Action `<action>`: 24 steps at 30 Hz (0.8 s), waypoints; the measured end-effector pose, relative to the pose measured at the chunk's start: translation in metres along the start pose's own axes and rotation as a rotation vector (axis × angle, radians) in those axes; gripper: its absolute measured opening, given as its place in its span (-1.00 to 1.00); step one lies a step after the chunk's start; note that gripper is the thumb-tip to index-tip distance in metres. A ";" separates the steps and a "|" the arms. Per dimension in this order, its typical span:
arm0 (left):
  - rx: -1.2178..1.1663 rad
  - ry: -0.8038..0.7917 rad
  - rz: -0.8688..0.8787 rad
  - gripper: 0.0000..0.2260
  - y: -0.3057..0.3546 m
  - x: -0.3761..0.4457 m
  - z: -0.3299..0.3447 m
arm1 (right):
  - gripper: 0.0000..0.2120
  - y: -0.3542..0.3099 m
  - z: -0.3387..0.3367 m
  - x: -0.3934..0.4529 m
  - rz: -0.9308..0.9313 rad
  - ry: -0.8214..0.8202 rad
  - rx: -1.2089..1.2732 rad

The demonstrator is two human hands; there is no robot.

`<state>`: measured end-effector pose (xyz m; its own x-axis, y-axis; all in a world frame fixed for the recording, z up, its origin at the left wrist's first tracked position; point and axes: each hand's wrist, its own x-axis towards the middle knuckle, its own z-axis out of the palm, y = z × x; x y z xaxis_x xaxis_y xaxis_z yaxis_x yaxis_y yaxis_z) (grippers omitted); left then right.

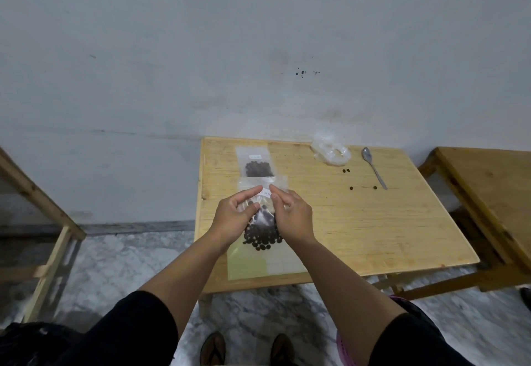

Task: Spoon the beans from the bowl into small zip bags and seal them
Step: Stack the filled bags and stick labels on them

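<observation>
- The small bag (263,216) with dark beans (263,235) is held up over the wooden table (359,222) by both hands.
- The top of the bag is pinched by the left hand (234,216), finger and thumb curled on it.
- The same top edge is pinched by the right hand (291,215), just beside the left.
- A white label is stuck near the top of this bag, but its writing is too blurred to be read.
- A flat stack of clear bags (267,262) is seen on the table under the hands.
- A second bag of beans (255,163) is laid flat behind, with a small label too tiny to read.
- A crumpled clear wrapper (332,151) and a metal spoon (373,170) are placed at the back right, with a few loose beans (346,171) nearby.
- A pale grey wall is seen behind, a marbled stone floor below, and another wooden table (488,187) on the right.
</observation>
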<state>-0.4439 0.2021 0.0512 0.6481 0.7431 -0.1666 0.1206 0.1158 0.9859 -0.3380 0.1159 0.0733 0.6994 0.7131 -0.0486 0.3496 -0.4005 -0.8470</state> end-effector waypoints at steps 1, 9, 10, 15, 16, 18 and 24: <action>-0.002 0.000 -0.001 -0.68 0.001 0.000 0.000 | -0.73 0.000 0.001 0.000 -0.015 0.010 -0.002; -0.033 0.119 -0.014 -0.66 0.003 0.016 -0.001 | -0.70 0.002 -0.004 0.006 -0.017 0.013 0.013; -0.033 0.145 -0.019 -0.65 0.003 0.021 -0.001 | -0.68 0.004 -0.005 0.007 -0.002 -0.011 0.038; -0.072 0.258 -0.056 -0.63 0.011 0.048 -0.005 | -0.58 0.010 -0.008 0.022 0.055 -0.117 0.087; -0.057 0.257 -0.050 -0.63 0.014 0.053 -0.004 | -0.58 0.011 -0.009 0.027 0.068 -0.110 0.113; 0.009 0.256 -0.032 -0.62 0.018 0.064 -0.002 | -0.58 0.011 -0.009 0.041 0.094 -0.076 0.156; 0.429 0.159 -0.079 -0.37 0.017 0.101 0.008 | -0.61 0.015 -0.003 0.100 0.083 -0.009 0.052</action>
<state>-0.3702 0.2735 0.0509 0.5052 0.8385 -0.2041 0.4871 -0.0817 0.8695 -0.2615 0.1798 0.0574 0.7190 0.6837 -0.1245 0.2576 -0.4286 -0.8660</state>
